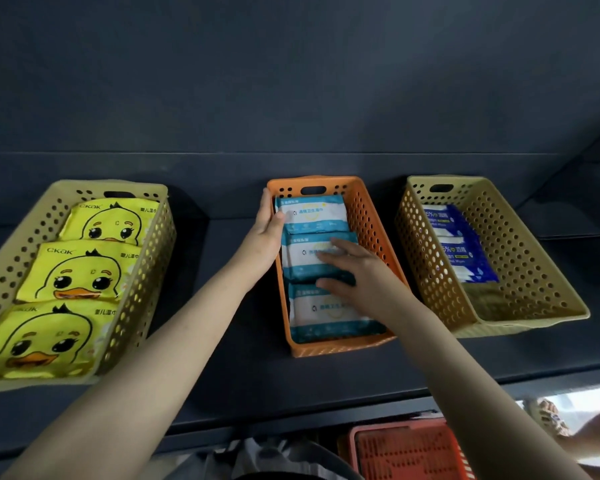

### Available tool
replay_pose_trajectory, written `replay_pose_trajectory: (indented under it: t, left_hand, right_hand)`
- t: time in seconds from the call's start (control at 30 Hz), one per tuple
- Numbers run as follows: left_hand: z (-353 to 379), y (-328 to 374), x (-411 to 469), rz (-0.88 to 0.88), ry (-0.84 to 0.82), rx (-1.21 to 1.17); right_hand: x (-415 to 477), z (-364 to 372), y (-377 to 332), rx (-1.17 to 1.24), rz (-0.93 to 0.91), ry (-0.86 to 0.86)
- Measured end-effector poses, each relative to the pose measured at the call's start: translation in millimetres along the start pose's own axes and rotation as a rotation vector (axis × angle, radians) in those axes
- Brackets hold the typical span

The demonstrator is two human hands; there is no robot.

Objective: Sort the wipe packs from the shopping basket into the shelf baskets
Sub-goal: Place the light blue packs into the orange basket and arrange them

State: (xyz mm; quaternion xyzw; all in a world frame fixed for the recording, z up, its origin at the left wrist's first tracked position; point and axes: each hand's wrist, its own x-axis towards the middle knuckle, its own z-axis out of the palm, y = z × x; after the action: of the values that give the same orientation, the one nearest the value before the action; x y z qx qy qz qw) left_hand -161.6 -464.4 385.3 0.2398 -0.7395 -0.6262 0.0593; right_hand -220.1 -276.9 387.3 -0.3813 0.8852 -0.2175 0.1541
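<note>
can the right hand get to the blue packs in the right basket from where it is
Probably yes. The right hand lies flat on a teal pack in the orange basket, holding nothing, and the blue packs sit uncovered in the open-topped tan basket next to it; only the basket walls stand between.

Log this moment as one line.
left hand against orange basket wall | right hand flat on middle teal pack | three packs inside
</note>
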Motion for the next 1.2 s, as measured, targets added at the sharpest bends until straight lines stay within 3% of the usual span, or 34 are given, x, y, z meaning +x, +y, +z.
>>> replay_pose_trajectory:
  t: [0.13,0.27,0.4,0.53,0.67,0.8,0.93,1.2]
  left_hand:
    - [-23,5,-3,0.033,0.019,0.17]
    - [-84,15,-21,0.181,0.195,0.343]
    - [-161,22,-55,0.212,0.366,0.475]
    - [-245,-6,-73,0.184,0.426,0.537]
    - [-297,-45,-77,0.117,0.398,0.554]
    - [-326,-73,-72,0.067,0.252,0.492]
    - [-330,-79,-62,0.045,0.104,0.363]
    - [-327,-86,-42,-0.003,0.039,0.189]
  right_hand:
    - [6,-11,-8,0.035,-0.049,0.13]
    - [22,-19,-41,0.12,-0.131,0.276]
    - [46,0,-99,0.145,-0.228,0.262]
    - [64,33,-167,0.177,-0.314,0.225]
    - [79,81,-226,0.172,-0.31,0.091]
    - [97,132,-288,0.047,-0.232,-0.084]
    - [107,169,-314,-0.061,0.038,-0.286]
    - [98,192,-319,-0.356,0.107,-0.327]
